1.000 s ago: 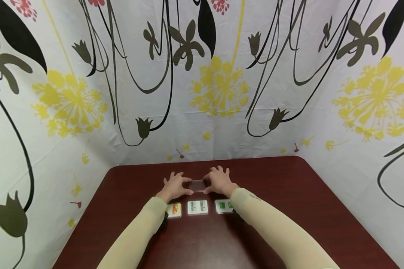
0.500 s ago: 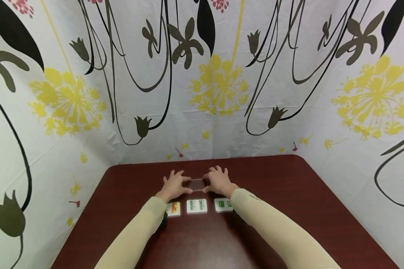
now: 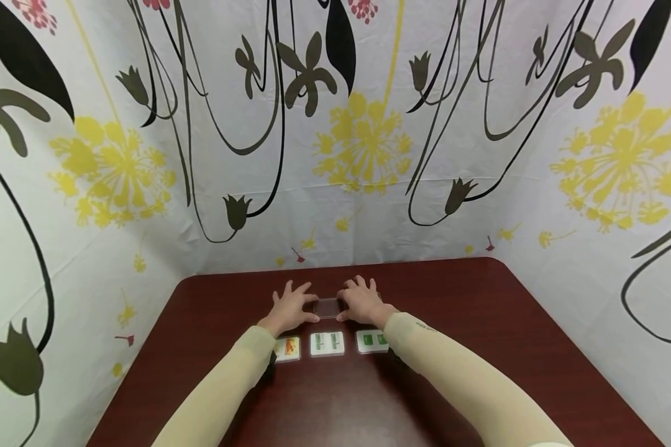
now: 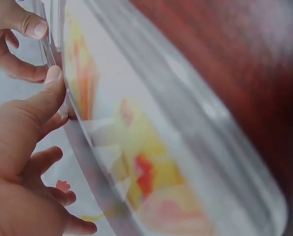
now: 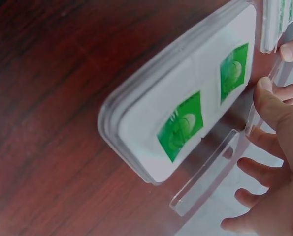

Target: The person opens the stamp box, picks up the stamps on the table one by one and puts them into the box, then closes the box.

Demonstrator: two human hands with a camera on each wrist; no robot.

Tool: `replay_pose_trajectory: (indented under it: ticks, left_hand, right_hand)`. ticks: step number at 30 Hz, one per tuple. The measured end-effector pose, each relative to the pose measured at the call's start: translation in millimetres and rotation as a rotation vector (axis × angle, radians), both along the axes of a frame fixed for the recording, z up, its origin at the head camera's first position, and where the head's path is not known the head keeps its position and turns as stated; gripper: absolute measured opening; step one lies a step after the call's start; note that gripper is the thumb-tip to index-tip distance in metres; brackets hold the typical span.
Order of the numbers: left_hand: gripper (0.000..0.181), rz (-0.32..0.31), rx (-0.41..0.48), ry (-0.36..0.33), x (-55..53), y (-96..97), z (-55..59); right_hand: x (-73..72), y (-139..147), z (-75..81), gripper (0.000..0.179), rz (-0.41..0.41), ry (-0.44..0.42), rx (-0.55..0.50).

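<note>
Between my two hands a clear, flat plastic lid (image 3: 327, 308) lies near the far part of the table. My left hand (image 3: 288, 308) pinches its left end between thumb and forefinger, the other fingers spread. At its right end my right hand (image 3: 363, 303) has the same pinch. In the right wrist view a second clear plastic piece (image 5: 205, 172) lies beyond a case, below the right hand's fingers. Nearer to me is a row of flat clear cases: one with an orange-yellow picture (image 3: 288, 349), one with green print (image 3: 327, 344), one with two green squares (image 3: 371, 341).
The dark red table (image 3: 335, 397) has rounded far corners. White cloth with flower prints (image 3: 358, 230) hangs close around its back and sides. The left sleeve partly covers the orange-yellow case, and the right sleeve overlaps the green-square case.
Both hands keep hold of the clear lid in nearly the same spot. The left hand's free fingers have spread a little, and the right hand's fingers have shifted slightly.
</note>
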State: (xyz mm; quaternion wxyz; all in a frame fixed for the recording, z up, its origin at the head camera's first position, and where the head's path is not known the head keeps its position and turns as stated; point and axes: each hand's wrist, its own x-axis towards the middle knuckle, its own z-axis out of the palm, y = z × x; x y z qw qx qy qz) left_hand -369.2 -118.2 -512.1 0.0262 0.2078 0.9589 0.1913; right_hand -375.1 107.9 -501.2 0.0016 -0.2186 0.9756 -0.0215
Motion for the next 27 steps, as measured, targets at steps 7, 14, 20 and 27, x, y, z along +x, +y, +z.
replay_pose_trajectory:
  ticks: [7, 14, 20, 27]
  left_hand:
    - [0.052, -0.030, 0.013, 0.024, 1.5, -4.6, 7.6]
    - [0.053, -0.034, -0.001, 0.046, 6.1, -5.9, 16.6]
    - [0.054, -0.056, -0.014, 0.046, 16.0, -9.0, 20.1]
    - [0.053, -0.072, -0.043, 0.092, 28.5, -10.1, 31.8]
  right_hand:
    - [1.9, 5, 10.7, 0.052, 0.088, -0.035, -0.032]
    - [6.8, 8, 21.3, 0.050, 0.116, -0.030, -0.043]
    - [19.5, 7, 26.0, 0.053, 0.143, -0.012, -0.031]
    - [29.4, 10, 30.4, 0.056, 0.186, 0.036, -0.007]
